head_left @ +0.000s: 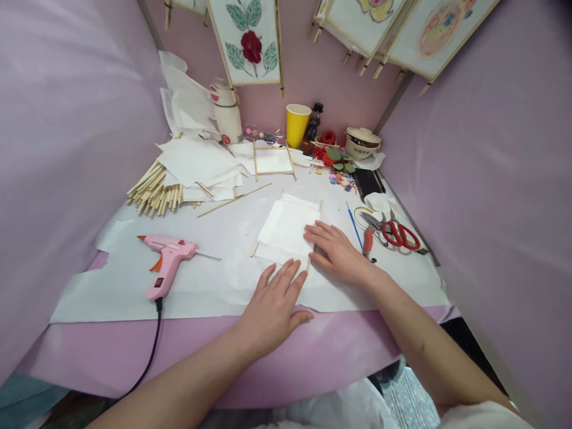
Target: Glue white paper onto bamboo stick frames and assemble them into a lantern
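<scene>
A white sheet of paper (289, 225) lies over a small frame of thin wooden sticks, whose ends poke out at the corners. My left hand (274, 307) rests at the sheet's near edge, fingers spread, its fingertips by the lower right corner. On the right edge of the sheet lies my right hand (333, 251), its fingers stretched out and flat on the paper and the stick below. Neither hand grips anything. Parts of the frame are hidden under the paper and my fingers.
A pink glue gun (168, 261) with a black cord lies at left. Behind are bundled sticks (156, 192), papers (199, 159), another stick frame (273, 173), a bottle (227, 116) and a yellow cup (297, 125). Pliers (369, 238), red scissors (400, 234) and a blue brush (354, 225) lie right.
</scene>
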Demonstrator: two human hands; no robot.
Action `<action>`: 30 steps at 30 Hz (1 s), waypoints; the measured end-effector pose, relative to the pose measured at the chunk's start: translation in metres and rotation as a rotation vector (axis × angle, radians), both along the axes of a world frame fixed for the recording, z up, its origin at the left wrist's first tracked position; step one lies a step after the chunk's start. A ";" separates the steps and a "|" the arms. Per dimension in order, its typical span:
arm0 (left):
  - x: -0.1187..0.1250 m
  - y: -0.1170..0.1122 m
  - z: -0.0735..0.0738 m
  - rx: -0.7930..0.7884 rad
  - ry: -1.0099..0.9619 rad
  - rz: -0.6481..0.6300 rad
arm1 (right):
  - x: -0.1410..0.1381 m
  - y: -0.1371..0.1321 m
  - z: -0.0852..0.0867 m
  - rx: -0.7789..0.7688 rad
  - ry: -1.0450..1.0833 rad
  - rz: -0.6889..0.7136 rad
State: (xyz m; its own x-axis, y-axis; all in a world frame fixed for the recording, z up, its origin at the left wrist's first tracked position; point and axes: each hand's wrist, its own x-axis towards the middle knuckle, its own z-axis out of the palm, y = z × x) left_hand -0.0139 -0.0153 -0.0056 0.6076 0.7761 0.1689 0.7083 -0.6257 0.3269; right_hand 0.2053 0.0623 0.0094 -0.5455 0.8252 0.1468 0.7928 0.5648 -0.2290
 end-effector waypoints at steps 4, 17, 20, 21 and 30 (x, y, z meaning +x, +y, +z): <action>-0.002 0.001 0.000 0.026 -0.041 -0.010 | -0.001 0.006 0.006 0.104 0.027 -0.068; -0.027 0.028 0.004 0.070 -0.065 0.303 | 0.004 -0.031 -0.004 0.058 0.105 -0.030; -0.025 0.028 0.002 0.031 0.006 0.233 | 0.009 -0.039 -0.006 0.062 0.112 -0.024; -0.024 0.027 0.002 0.021 0.029 0.217 | 0.010 -0.041 -0.007 0.058 0.107 -0.020; -0.017 0.021 0.002 0.028 0.049 0.238 | 0.008 -0.024 -0.012 0.102 0.093 -0.087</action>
State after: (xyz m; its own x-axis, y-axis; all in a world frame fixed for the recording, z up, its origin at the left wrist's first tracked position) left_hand -0.0313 0.0057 -0.0040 0.4159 0.8939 0.1669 0.8516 -0.4473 0.2735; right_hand 0.2130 0.0382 -0.0026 -0.4530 0.8468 0.2789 0.8178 0.5193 -0.2482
